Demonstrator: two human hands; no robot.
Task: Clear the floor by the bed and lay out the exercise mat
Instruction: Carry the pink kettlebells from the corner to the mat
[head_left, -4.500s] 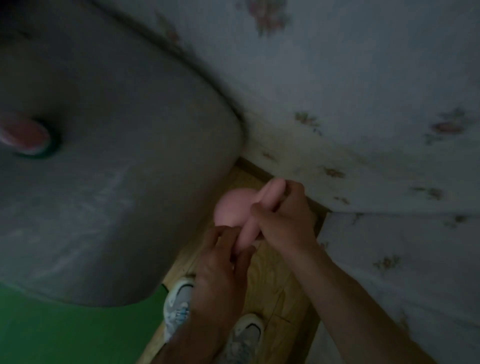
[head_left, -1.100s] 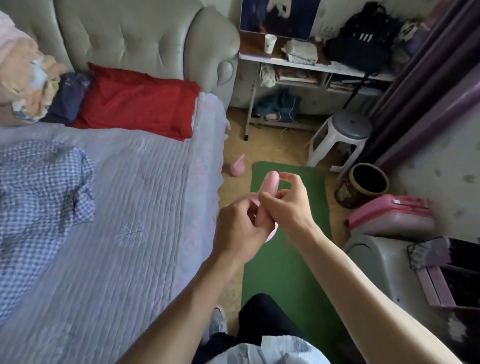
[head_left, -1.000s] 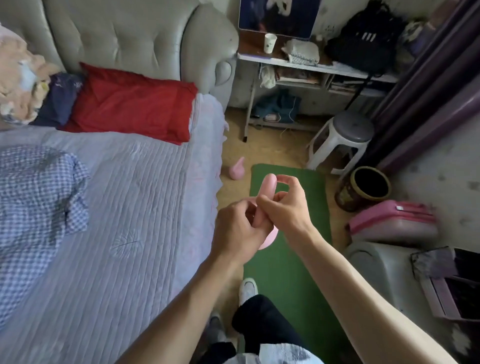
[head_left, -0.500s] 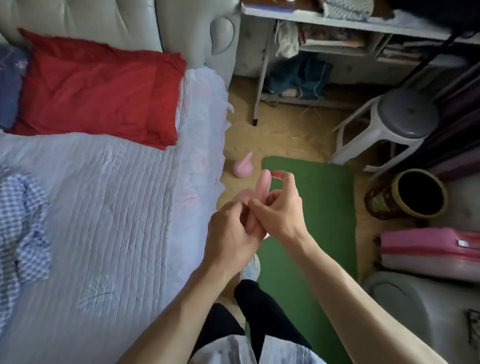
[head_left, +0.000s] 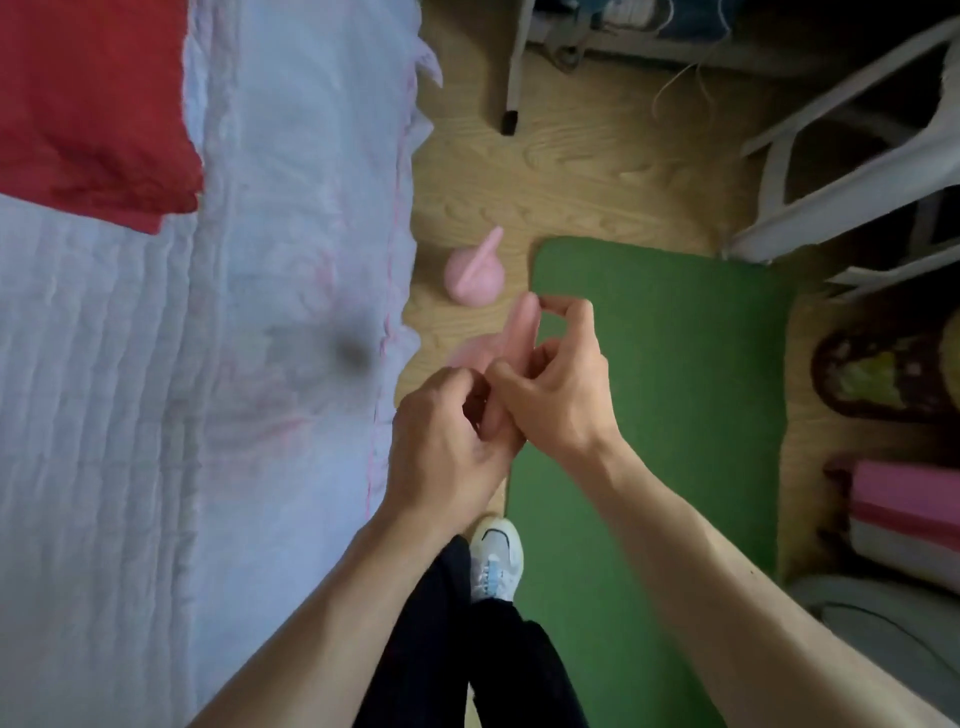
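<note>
Head view: both hands, left hand (head_left: 441, 447) and right hand (head_left: 558, 395), clamped on smooth pink kettlebell (head_left: 511, 340); flat green mat (head_left: 660, 374) alongside quilted bed (head_left: 291, 260).

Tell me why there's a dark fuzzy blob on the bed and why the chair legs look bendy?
Head view: the dark smudge on the white bedspread has soft edges, so it's likely a shadow or a mark on the lens, I can't tell which; the white stool leans because the wide-angle lens bends the edges; the held pink kettlebell is motion-blurred.
</note>
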